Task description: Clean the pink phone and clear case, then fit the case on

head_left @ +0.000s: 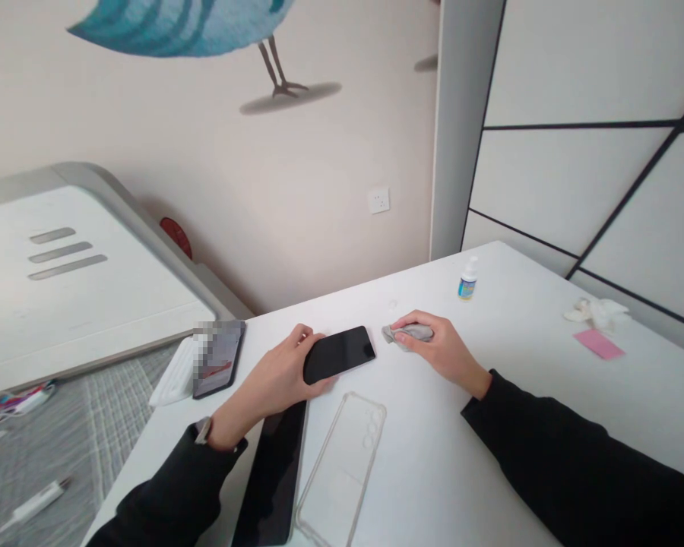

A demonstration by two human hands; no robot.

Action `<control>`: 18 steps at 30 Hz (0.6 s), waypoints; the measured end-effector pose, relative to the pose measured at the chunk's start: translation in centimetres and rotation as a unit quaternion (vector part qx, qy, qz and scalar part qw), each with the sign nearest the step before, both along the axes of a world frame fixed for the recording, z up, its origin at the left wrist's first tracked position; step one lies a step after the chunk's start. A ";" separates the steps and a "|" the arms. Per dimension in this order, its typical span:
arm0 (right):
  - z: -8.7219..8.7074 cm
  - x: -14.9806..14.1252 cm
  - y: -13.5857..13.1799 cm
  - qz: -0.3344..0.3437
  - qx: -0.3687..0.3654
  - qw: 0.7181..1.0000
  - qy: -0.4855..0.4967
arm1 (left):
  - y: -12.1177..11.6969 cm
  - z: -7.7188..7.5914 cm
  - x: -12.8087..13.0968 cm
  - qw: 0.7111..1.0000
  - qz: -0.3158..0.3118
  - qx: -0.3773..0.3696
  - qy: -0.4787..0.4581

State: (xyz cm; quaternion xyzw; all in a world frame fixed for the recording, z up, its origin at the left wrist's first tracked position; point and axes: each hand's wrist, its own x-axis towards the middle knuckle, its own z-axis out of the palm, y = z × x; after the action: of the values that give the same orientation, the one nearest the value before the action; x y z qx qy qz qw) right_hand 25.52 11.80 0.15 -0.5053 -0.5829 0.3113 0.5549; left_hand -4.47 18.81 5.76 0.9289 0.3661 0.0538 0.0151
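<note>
My left hand (288, 368) grips one end of a smartphone (342, 354), its dark screen facing up, with thumb and fingers on opposite edges. Just right of the phone, my right hand (427, 342) is closed on a bunched grey cloth (413, 332), apart from the phone. A clear phone case (342, 471) with camera cutouts lies on the table nearer to me. Partly under my left wrist is a dark-screened tablet (273, 479). Left of my hand, a second phone (220, 361) leans on a white object (174, 372).
A small white bottle (467, 281) with a blue and yellow label stands at the back of the white table (461, 463). Crumpled white tissue (596, 311) and a pink paper slip (598, 343) lie at the right. A bed's headboard (80, 281) borders the left.
</note>
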 end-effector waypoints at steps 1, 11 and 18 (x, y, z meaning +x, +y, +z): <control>0.0 0.0 0.0 -0.002 0.001 1.000 0.003 | -0.9 0.4 -0.2 1.000 0.013 0.012 0.000; -0.1 0.1 -0.4 0.006 -0.003 1.000 -0.021 | -16.4 -1.9 -4.3 0.986 0.080 0.126 -0.077; -0.2 -1.6 -1.3 0.087 -0.009 0.992 -0.090 | -21.4 -5.7 -2.7 0.967 0.174 0.160 -0.099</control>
State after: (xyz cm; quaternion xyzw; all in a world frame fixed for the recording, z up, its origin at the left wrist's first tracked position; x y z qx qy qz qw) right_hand 23.90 10.48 -0.01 -0.4836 -0.6696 0.3165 0.4664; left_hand -7.22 -2.62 0.10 0.8313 0.5054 0.2050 -0.1074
